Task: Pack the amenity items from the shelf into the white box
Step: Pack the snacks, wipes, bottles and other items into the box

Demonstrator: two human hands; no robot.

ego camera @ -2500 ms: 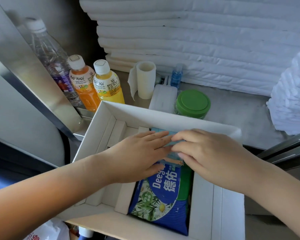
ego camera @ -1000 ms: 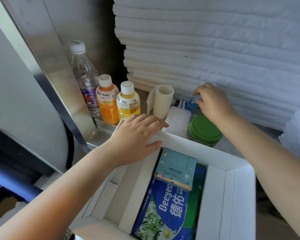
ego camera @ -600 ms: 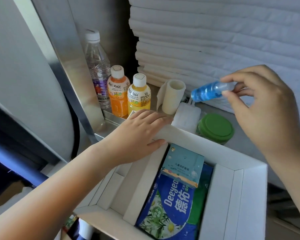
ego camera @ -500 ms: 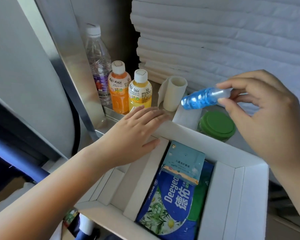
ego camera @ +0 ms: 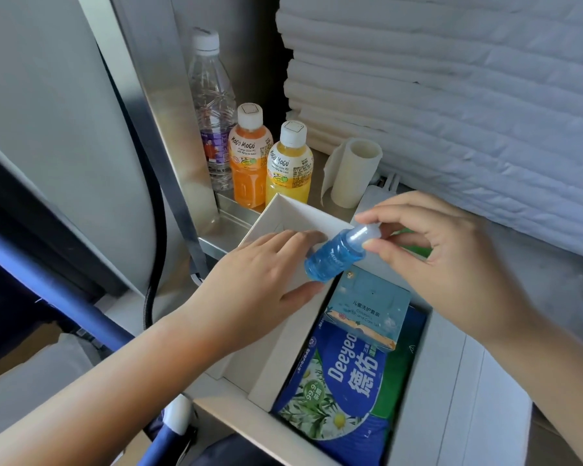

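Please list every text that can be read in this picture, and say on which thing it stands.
"MOGU MOGU": orange juice bottle.
"MOGU MOGU": yellow juice bottle.
"Deeye", the end cut off, and "德佑": blue pack in the box.
"99.9": round badge on that pack.
Teal box: print too blurred to be sure of.
Water bottle label and small blue bottle: unreadable.

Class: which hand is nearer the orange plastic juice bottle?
Left. The left hand rests on the white box, just before the orange bottle; the right hand holds a small blue bottle farther right.
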